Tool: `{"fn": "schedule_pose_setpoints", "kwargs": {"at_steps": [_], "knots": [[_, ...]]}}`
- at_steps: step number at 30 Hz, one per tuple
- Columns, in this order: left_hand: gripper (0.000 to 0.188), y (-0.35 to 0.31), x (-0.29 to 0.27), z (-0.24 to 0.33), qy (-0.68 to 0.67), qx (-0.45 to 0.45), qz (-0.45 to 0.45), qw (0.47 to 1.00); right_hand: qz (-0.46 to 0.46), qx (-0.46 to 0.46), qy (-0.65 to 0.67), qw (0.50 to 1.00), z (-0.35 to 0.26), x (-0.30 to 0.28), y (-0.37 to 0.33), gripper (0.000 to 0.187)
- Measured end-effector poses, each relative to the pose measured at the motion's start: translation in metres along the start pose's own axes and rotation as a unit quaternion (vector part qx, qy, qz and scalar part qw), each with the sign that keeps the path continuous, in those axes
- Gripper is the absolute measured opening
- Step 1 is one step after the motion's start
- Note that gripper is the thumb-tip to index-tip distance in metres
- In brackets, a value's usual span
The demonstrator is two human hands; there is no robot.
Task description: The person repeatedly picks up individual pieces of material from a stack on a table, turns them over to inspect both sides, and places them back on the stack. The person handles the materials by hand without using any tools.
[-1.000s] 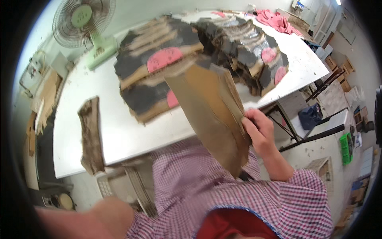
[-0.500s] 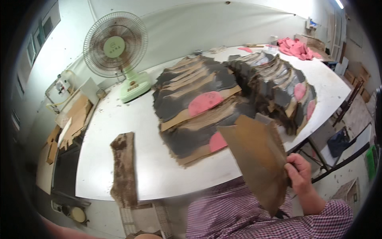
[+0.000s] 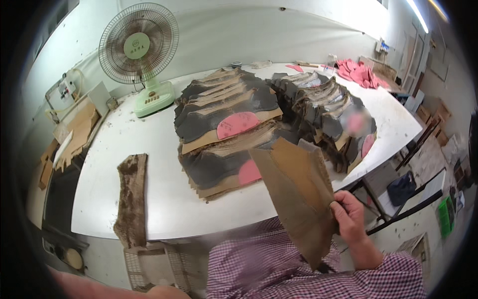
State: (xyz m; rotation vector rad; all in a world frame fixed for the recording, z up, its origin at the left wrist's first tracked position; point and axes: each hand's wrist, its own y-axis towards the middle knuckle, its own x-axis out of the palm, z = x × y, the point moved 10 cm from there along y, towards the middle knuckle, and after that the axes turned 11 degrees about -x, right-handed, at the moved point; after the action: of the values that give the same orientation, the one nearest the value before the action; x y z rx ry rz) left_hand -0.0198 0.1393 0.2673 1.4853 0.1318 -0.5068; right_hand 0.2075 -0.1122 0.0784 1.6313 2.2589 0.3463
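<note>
My right hand [image 3: 349, 212] grips a stiff brown cut panel [image 3: 298, 194] by its right edge, thumb in front, holding it tilted over the table's near edge. The panel has a lighter tan patch, and layered edges show at its upper right. Only the forearm and the back part of my left hand [image 3: 167, 292] show at the lower edge; its fingers are hidden. Nearest to it on the table lies a narrow, brown-blotched strip [image 3: 132, 199], overhanging the front edge. Beyond the held panel, fanned stacks of dark grey and tan pieces [image 3: 224, 107] carry pink half-round pieces [image 3: 238, 124].
A second fanned stack [image 3: 323, 107] lies on the right of the white table [image 3: 164, 199]. A green fan [image 3: 154, 97] stands at the back left. Pink cloth-like pieces [image 3: 361, 73] are heaped at the far right. A plastic crate [image 3: 154, 264] sits below the front edge.
The whole view has shifted, so the table appears further left. My left forearm and hand have come further into the picture at the lower edge. My right hand still holds the panel.
</note>
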Motion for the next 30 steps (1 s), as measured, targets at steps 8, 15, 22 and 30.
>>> {"fn": "schedule_pose_setpoints", "kwargs": {"at_steps": [8,15,22,30], "knots": [[0.058,0.004,-0.001,0.005,-0.002,-0.005,0.01,1.0,-0.024,-0.049,-0.105,0.993,-0.004,-0.008,0.006,0.005],[0.055,0.007,-0.015,0.01,-0.007,-0.013,0.04,0.999,-0.003,-0.028,0.06,0.998,0.007,-0.011,0.007,0.007],[0.053,-0.023,0.028,-0.017,-0.265,-0.226,0.122,0.93,-0.013,-0.081,0.034,0.996,-0.02,-0.005,0.015,0.007],[0.068,-0.123,0.206,-0.025,-0.662,-0.529,-0.136,0.514,-0.125,-0.251,-0.013,0.96,-0.062,0.045,0.012,0.006]]}}
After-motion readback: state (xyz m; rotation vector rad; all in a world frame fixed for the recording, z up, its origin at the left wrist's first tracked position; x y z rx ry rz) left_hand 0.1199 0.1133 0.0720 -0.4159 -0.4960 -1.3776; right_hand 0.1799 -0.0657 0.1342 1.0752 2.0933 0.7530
